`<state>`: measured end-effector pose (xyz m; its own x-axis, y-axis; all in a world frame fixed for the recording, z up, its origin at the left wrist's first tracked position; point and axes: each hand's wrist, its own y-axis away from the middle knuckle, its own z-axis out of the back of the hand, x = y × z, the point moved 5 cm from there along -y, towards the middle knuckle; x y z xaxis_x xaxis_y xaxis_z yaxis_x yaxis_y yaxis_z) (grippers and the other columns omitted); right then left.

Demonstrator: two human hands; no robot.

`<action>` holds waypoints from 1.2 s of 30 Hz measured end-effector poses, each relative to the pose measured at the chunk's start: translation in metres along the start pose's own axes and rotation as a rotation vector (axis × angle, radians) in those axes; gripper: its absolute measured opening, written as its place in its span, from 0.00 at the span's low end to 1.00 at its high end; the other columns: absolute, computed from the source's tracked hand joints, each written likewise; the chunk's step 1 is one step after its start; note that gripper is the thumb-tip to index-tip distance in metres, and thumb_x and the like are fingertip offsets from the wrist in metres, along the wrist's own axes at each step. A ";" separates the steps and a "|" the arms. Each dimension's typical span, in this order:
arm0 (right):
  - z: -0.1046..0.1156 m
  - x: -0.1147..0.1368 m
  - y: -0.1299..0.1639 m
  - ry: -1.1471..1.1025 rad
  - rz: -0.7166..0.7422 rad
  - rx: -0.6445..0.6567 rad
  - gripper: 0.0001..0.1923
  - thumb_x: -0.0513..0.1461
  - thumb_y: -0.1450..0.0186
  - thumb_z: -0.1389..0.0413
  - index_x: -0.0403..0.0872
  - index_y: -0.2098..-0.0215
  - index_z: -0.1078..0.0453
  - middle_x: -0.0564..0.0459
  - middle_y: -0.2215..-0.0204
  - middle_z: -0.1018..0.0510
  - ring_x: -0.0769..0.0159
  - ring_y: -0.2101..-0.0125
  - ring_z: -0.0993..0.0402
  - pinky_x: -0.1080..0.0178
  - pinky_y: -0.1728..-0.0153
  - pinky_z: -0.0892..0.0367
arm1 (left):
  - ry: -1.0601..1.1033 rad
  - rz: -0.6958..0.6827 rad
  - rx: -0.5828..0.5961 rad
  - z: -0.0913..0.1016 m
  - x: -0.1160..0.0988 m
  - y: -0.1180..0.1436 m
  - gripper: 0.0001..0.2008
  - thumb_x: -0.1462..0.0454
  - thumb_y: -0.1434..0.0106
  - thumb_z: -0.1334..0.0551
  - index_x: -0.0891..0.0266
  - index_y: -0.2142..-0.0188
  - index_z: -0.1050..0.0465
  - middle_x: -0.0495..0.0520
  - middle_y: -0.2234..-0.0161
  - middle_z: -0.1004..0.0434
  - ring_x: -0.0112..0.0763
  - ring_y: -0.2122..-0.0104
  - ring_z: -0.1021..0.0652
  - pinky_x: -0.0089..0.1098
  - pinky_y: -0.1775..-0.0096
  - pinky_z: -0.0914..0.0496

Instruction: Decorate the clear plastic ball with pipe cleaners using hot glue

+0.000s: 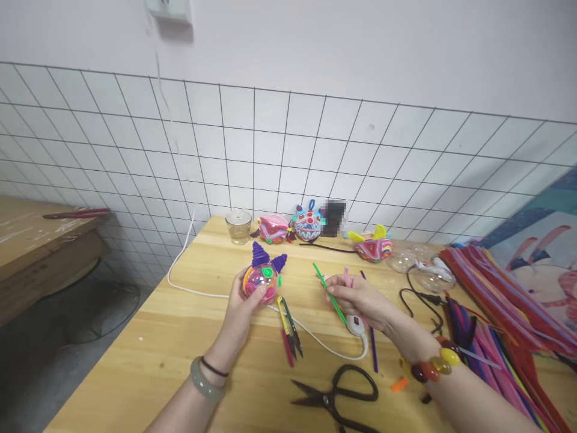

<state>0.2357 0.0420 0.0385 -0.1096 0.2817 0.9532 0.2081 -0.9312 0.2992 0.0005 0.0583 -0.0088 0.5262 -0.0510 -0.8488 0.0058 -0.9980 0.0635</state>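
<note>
My left hand [243, 300] is closed around a clear ball ornament [260, 281] decorated with coiled pink, orange and green pipe cleaner, with two purple pointed ears on top. Between the thumb and fingers of my right hand [356, 294] is a green pipe cleaner [337, 305], slanting down to the right. A short pink piece [347, 275] stands up by those fingers; whether they hold it I cannot tell. Yellow-and-green thread snips [290, 328] lie on the table between my hands. Below my right hand are a white corded power switch [356, 325] and a purple pipe cleaner [374, 346].
Black scissors [331, 397] lie open in front. Along the back stand a glass of pale liquid [238, 227] and decorated balls [308, 226]. Clear plastic shells [433, 275] and pipe cleaner bundles [500, 300] fill the right. A white cord [193, 291] crosses the wooden table [148, 361].
</note>
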 end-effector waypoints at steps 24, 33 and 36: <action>-0.002 -0.019 -0.021 0.171 -0.250 0.167 0.13 0.46 0.46 0.41 0.45 0.76 0.35 0.67 0.88 0.45 0.79 0.88 0.61 0.72 0.89 0.62 | -0.022 -0.039 0.013 0.000 0.001 -0.002 0.30 0.59 0.53 0.28 0.59 0.51 0.34 0.56 0.52 0.26 0.40 0.54 0.24 0.42 0.52 0.29; -0.013 0.023 -0.005 0.503 0.106 0.112 0.17 0.52 0.38 0.45 0.47 0.71 0.33 0.59 0.77 0.34 0.70 0.75 0.41 0.67 0.73 0.42 | -0.127 -0.097 0.043 -0.003 -0.004 0.004 0.31 0.60 0.53 0.28 0.59 0.49 0.35 0.57 0.51 0.26 0.42 0.50 0.25 0.42 0.48 0.32; -0.034 0.047 0.010 0.683 0.251 0.161 0.19 0.52 0.33 0.52 0.48 0.71 0.34 0.58 0.76 0.35 0.69 0.74 0.40 0.66 0.71 0.41 | -0.190 -0.124 0.108 -0.008 -0.005 0.007 0.32 0.61 0.53 0.28 0.59 0.49 0.35 0.59 0.50 0.26 0.44 0.50 0.26 0.42 0.47 0.33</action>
<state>0.1998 0.0384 0.0851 -0.6086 -0.1897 0.7704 0.4403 -0.8885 0.1291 0.0047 0.0520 -0.0003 0.3581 0.0758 -0.9306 -0.0362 -0.9948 -0.0950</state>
